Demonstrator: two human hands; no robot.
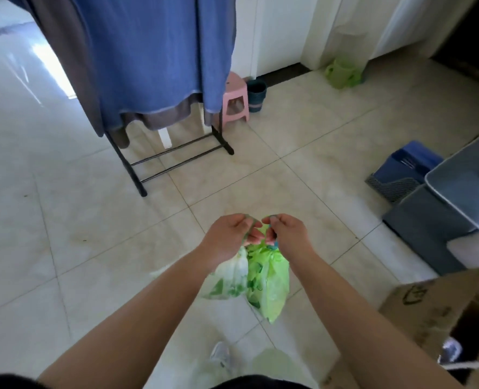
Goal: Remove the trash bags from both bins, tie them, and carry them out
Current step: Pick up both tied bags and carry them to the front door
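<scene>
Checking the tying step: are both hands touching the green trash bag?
Touching. The head view shows the left hand and right hand each pinching the top of the green trash bag, which hangs below them clear of the floor.

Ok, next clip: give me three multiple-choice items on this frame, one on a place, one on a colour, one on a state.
1. Where is the pink stool?
A. beside the clothes rack
B. inside the cardboard box
C. on the grey bin

2. What colour is the bag in the hands?
A. black
B. green
C. red

3. How is that bag held?
A. lying flat on the floor
B. hanging from both hands
C. hanging from one hand

Key: 1 A, the stool stands by the rack's right foot. 2 B, the plastic is bright green. 3 B, the left hand and right hand both grip its top and it hangs clear of the floor.
</scene>
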